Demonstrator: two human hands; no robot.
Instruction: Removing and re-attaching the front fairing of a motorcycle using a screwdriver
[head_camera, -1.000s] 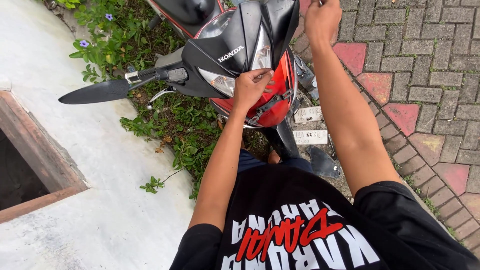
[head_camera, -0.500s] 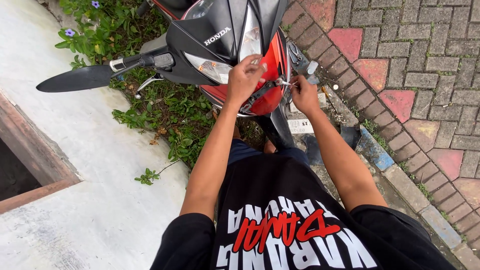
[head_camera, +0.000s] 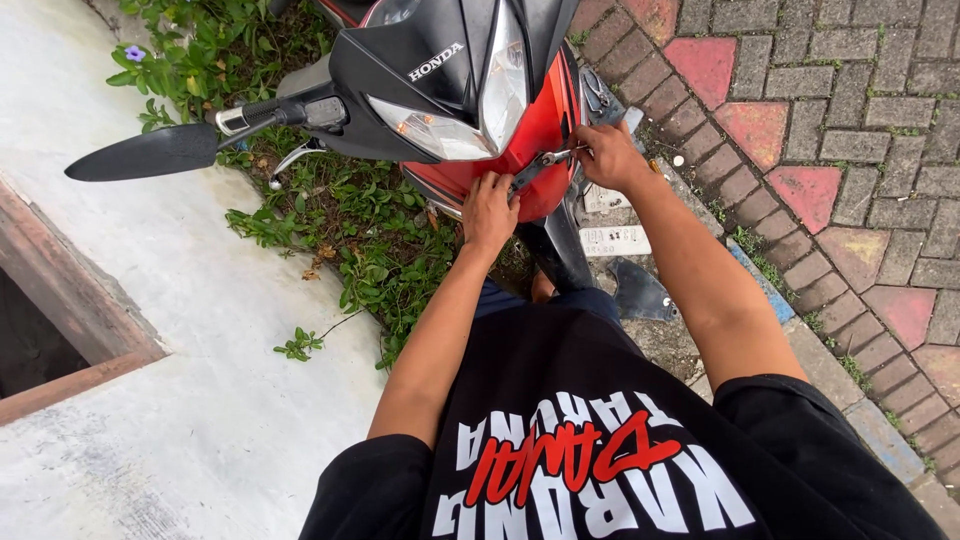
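At frame centre, the left hand (head_camera: 488, 210) presses flat on the red front panel (head_camera: 530, 135); the right hand (head_camera: 608, 155), fingers pinching a metal tool (head_camera: 545, 160), should keep it square to the fastener.

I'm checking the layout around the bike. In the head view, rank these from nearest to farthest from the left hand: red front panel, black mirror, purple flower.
1. Red plastic front panel of the motorcycle: under the left hand, touching it.
2. Black teardrop-shaped mirror: out to the left, on the handlebar end.
3. Small purple flower: top left, among the green weeds.
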